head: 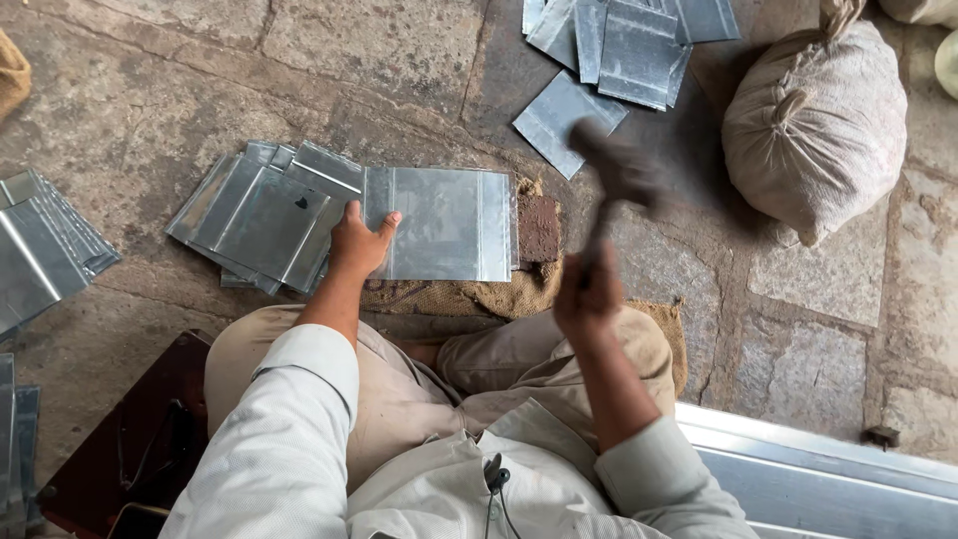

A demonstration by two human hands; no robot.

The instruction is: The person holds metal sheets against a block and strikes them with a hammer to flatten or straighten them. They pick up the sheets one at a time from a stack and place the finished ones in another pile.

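- right hand [587, 295] is fisted tight around a hammer [611, 190], raised and blurry above the knee
- left hand [357, 241] lies flat, fingers spread, pinning the near-left edge of a shiny metal sheet [439, 224] with folded side edges
- sheet sits on burlap [469, 295] and a brick-like block [539, 228] on the stone floor
- stack of similar sheets [261, 215] just left of it
- further out, another pile of sheets [619, 45], and beside it a tied cloth sack [816, 125], contents hidden
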